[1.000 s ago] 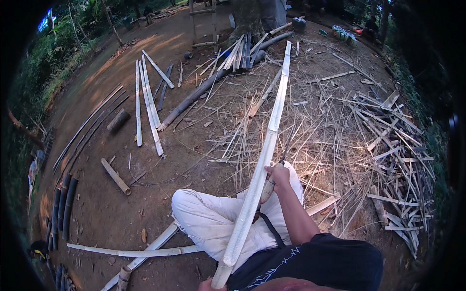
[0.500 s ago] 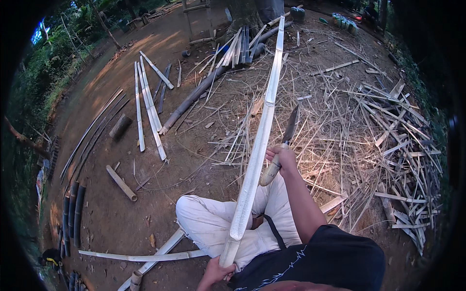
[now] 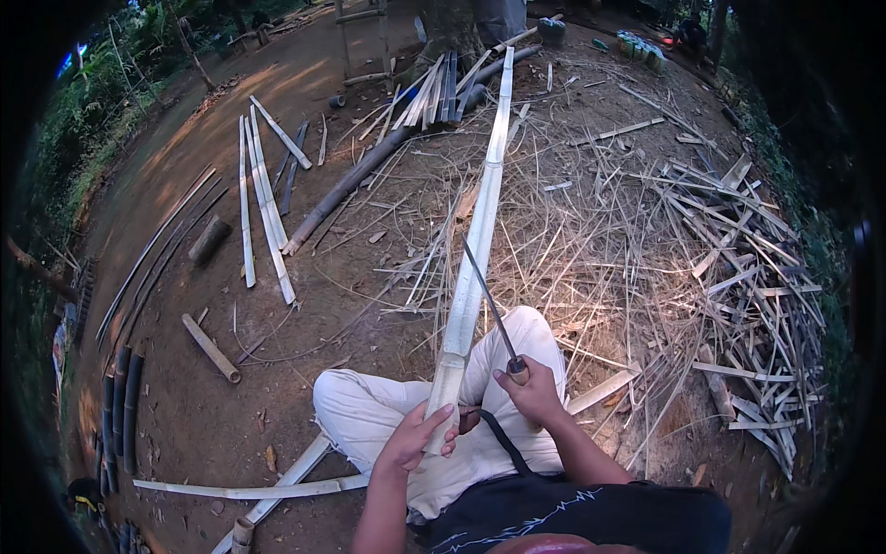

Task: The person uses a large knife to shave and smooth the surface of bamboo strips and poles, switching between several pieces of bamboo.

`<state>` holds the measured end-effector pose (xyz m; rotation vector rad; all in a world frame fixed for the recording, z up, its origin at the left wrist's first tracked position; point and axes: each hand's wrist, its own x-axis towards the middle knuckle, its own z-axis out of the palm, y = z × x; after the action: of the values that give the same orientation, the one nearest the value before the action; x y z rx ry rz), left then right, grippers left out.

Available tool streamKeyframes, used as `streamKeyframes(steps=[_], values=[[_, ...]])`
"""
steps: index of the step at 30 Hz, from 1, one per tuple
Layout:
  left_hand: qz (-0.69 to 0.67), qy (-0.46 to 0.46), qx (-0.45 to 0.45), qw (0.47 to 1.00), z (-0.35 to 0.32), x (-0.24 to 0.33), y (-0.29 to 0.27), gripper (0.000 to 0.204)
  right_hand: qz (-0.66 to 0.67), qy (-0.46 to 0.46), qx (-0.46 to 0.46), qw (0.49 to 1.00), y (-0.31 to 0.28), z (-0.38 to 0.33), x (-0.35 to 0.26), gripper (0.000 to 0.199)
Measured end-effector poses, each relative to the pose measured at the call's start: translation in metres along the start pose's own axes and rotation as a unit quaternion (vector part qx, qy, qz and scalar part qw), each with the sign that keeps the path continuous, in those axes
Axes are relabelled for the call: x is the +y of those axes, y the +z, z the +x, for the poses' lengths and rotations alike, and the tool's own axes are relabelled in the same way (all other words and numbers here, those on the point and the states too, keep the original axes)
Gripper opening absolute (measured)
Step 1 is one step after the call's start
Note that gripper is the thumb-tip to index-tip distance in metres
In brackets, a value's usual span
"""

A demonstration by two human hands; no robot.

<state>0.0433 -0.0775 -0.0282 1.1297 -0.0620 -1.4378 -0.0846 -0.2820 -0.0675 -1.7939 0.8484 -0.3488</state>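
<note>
A long pale split bamboo slat (image 3: pixel 480 222) runs from my lap far out over the ground. My left hand (image 3: pixel 417 436) grips its near end, just above my white-trousered knee. My right hand (image 3: pixel 532 391) holds a long knife (image 3: pixel 489 303) by its handle. The blade points up and forward, and its tip lies against the right edge of the slat. I sit on the dirt with my legs folded under the slat.
Thin bamboo shavings and offcuts (image 3: pixel 701 249) cover the ground ahead and to the right. Split slats (image 3: pixel 263 198), a dark pole (image 3: pixel 346 185) and short logs (image 3: pixel 210 347) lie to the left. More slats (image 3: pixel 268 485) lie by my left knee. Whole poles (image 3: pixel 115 406) are stacked at far left.
The slat has slid back toward me, and my left hand now grips its near end. My right hand moved down to my knee, and the knife now rests against the slat.
</note>
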Motion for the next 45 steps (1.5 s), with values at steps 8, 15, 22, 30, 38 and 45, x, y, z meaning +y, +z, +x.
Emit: streamKeyframes(steps=[8, 15, 22, 30, 38, 45], values=[[-0.116, -0.004, 0.009, 0.993, -0.014, 0.006, -0.024, 0.035, -0.095, -0.069, -0.046, 0.992, 0.005, -0.026, -0.018, 0.022], [-0.125, -0.007, 0.020, 0.992, -0.014, -0.003, -0.031, 0.034, -0.304, -0.198, -0.112, 0.925, -0.016, -0.017, -0.019, 0.029], [-0.117, -0.009, 0.007, 0.993, -0.016, -0.015, -0.019, 0.035, -0.350, -0.176, -0.199, 0.898, -0.040, 0.006, -0.012, 0.030], [-0.122, -0.024, 0.002, 0.992, -0.017, -0.027, -0.018, 0.029, -0.379, -0.182, -0.141, 0.896, -0.037, 0.007, -0.008, 0.020], [-0.104, -0.011, -0.011, 0.995, -0.017, -0.032, -0.003, 0.035, -0.392, -0.231, -0.053, 0.889, -0.039, 0.017, 0.020, 0.015], [-0.104, -0.010, -0.009, 0.995, -0.018, -0.039, 0.012, 0.039, -0.405, -0.271, -0.033, 0.873, -0.051, 0.028, 0.024, 0.015]])
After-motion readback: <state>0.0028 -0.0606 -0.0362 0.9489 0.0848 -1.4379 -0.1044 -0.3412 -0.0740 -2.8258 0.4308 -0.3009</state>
